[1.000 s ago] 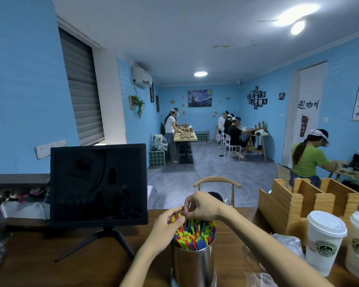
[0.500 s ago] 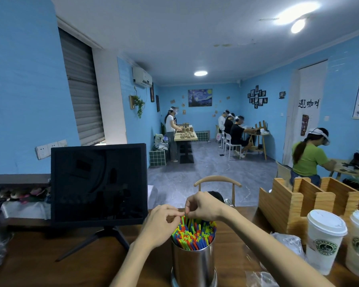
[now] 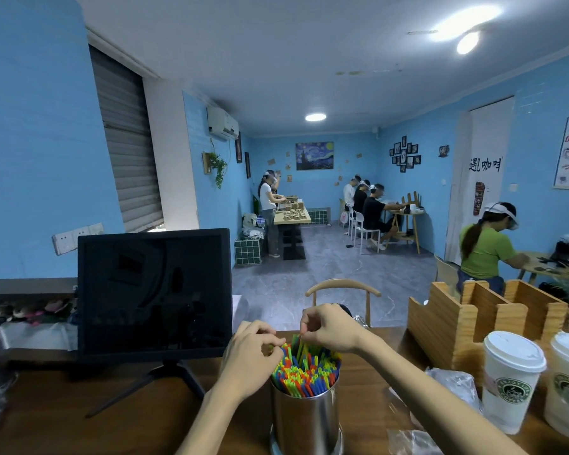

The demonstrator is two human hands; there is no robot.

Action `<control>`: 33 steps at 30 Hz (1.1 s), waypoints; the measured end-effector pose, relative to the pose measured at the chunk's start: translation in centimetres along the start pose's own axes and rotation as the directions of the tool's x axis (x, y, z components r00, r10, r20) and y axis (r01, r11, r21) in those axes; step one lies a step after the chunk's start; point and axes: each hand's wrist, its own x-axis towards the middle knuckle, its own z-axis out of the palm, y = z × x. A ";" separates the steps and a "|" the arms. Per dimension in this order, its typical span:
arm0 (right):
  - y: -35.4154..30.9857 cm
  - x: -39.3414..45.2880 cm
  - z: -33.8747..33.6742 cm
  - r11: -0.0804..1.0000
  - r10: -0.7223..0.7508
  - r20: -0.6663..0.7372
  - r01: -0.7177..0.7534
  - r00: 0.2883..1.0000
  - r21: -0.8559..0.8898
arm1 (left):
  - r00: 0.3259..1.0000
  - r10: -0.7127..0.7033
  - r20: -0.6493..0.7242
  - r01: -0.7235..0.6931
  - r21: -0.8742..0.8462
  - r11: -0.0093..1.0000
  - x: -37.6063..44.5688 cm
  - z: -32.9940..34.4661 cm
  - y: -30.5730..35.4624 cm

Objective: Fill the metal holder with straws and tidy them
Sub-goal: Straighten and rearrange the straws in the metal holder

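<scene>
A shiny metal holder (image 3: 304, 418) stands on the wooden table (image 3: 79, 418) in front of me, packed with coloured straws (image 3: 306, 372) in red, blue, green, yellow and orange. My left hand (image 3: 252, 359) sits at the holder's left rim, its curled fingers pinching straw tips. My right hand (image 3: 329, 330) hovers over the far side of the bundle, fingertips pinching the top of a green straw. The straw ends stand at uneven heights.
A dark monitor (image 3: 153, 293) on a tripod stand is at the left. A wooden organiser (image 3: 457, 323) and two lidded paper cups (image 3: 509, 379) stand at the right, with clear plastic wrap (image 3: 454, 385) beside them. A chair back (image 3: 342, 285) rises behind the table.
My left hand has shifted slightly left and curled tighter at the straw tips. My right hand stays over the far side of the bundle, still pinching.
</scene>
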 end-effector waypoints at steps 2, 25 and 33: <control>0.2 -0.2 -0.3 1.000 0.012 -0.020 -0.011 1.000 0.024 | 0.999 0.044 -0.026 -0.042 0.084 0.996 -0.4 0.0 0.1; 1.6 -1.0 -1.3 0.999 0.019 -0.196 -0.010 0.980 0.047 | 0.975 -0.205 0.080 0.194 0.129 0.972 2.2 -0.7 2.6; 1.4 -0.7 -1.0 0.998 0.019 -0.195 -0.008 0.981 0.058 | 0.933 -0.293 0.207 0.255 0.192 0.948 3.9 -2.3 3.7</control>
